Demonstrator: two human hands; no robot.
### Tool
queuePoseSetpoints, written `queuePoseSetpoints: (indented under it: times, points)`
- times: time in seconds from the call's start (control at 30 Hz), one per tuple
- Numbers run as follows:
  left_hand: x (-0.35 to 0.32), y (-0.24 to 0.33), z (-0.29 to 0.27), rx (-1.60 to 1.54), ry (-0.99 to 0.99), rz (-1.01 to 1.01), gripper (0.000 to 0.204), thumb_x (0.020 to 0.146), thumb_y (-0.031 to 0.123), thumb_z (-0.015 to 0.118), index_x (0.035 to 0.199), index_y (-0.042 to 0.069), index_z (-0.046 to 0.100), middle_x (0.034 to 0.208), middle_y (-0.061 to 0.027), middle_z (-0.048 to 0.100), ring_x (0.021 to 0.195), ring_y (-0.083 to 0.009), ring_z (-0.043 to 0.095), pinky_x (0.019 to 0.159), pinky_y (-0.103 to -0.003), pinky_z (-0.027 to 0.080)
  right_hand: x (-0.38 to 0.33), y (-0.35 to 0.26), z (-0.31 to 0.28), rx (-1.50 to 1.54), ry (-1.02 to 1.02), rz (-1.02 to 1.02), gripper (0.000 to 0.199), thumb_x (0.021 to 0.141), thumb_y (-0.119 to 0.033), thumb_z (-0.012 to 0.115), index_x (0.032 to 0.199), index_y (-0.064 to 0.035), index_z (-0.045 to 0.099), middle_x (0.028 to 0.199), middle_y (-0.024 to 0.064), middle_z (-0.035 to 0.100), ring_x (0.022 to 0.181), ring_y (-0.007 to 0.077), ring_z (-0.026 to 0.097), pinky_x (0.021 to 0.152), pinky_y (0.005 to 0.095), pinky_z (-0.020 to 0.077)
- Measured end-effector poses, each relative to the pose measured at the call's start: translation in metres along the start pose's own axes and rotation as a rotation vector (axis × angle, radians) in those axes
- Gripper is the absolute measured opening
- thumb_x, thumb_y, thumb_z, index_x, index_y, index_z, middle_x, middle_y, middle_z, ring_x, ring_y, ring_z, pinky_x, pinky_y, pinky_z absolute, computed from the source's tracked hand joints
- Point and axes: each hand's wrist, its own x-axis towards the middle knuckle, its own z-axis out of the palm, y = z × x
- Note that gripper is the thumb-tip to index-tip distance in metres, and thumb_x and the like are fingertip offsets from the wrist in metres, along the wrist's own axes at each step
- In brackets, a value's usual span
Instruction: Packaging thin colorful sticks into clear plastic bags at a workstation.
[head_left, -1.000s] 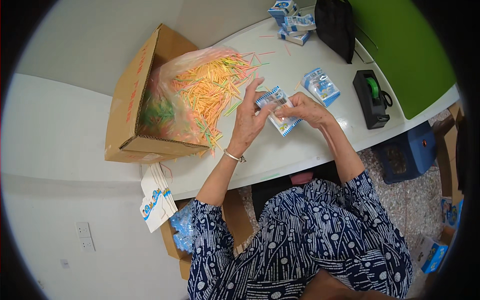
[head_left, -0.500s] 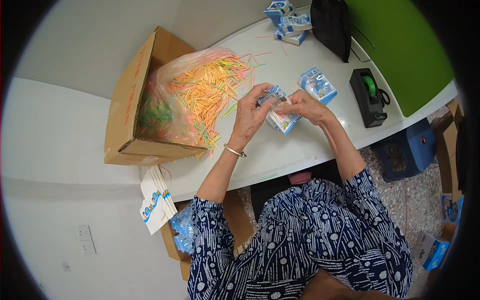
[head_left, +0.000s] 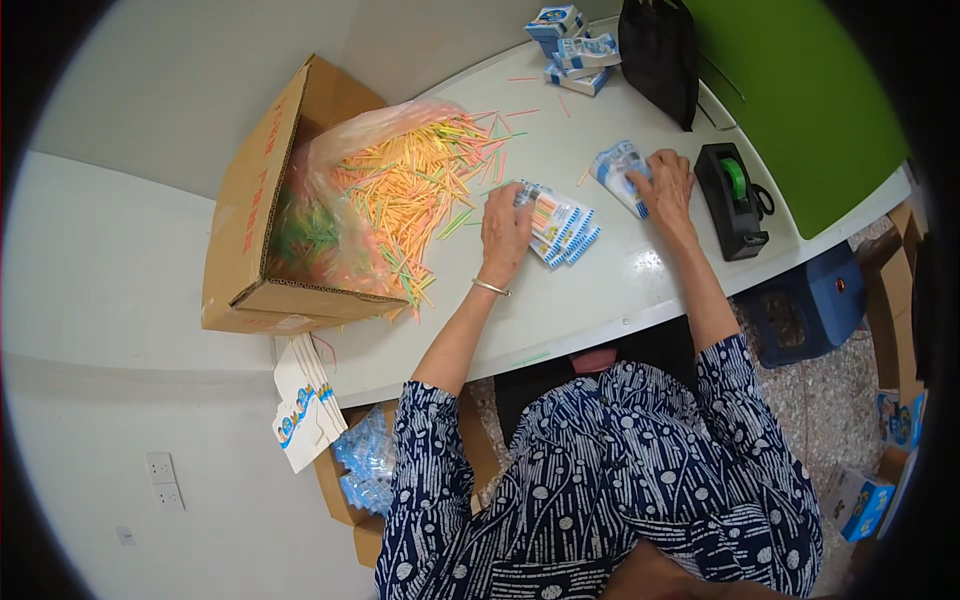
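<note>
Small blue-and-white packets (head_left: 562,228) lie overlapping on the white table, with thin coloured sticks showing through the clear part of the top one. My left hand (head_left: 505,235) grips their left edge, thumb on top and the other fingers partly hidden. Further right, another blue-and-white packet (head_left: 618,172) lies by the fingers of my right hand (head_left: 667,192). That hand is open, its thumb over the packet and its fingers apart from the thumb.
At the left, a tipped cardboard box (head_left: 250,200) with a plastic liner spills many coloured sticks (head_left: 400,190). A black tape dispenser (head_left: 735,215) stands right of my right hand. Small boxes (head_left: 580,60) and a black bag (head_left: 660,60) sit at the back. White cards (head_left: 300,400) hang off the left edge.
The packets held between both hands are now down on the table, under my left hand. My right hand has moved right to the other packet, which now sits slightly left and tilted.
</note>
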Motion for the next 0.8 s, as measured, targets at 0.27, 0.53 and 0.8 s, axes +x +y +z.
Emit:
queuePoseSetpoints:
  times: [0.27,0.53,0.8]
  points:
    - [0.001,0.029,-0.015,0.146,0.023,0.009,0.033,0.08,0.017,0.063,0.109,0.002,0.056,0.116,-0.0167,0.053,0.109,-0.0323,0.048,0.096,-0.041,0.036,0.007,0.008,-0.004,0.187,0.213,-0.031,0.023,0.078,-0.019,0.066,0.095,-0.0033,0.065,0.104,0.0096,0.057,0.098,0.0293,0.051,0.083,0.0397,0.0391]
    - [0.029,0.071,-0.033,-0.313,-0.053,0.01,0.042,0.077,0.027,0.069,0.11,0.004,0.058,0.115,-0.0157,0.054,0.111,-0.0325,0.047,0.091,-0.039,0.04,-0.002,-0.068,-0.065,0.978,-0.258,0.081,0.023,0.08,-0.017,0.067,0.096,-0.0022,0.061,0.082,0.0038,0.059,0.078,0.0123,0.055,0.068,0.0254,0.0419]
    - [0.006,0.062,-0.062,-0.389,-0.189,-0.063,0.015,0.084,0.013,0.063,0.088,-0.001,0.065,0.069,-0.0025,0.06,0.067,-0.0064,0.049,0.061,-0.024,0.042,-0.014,-0.098,-0.065,0.944,-0.569,-0.077,0.017,0.08,-0.018,0.067,0.08,-0.0009,0.062,0.072,0.0018,0.059,0.069,0.008,0.05,0.063,0.024,0.0392]
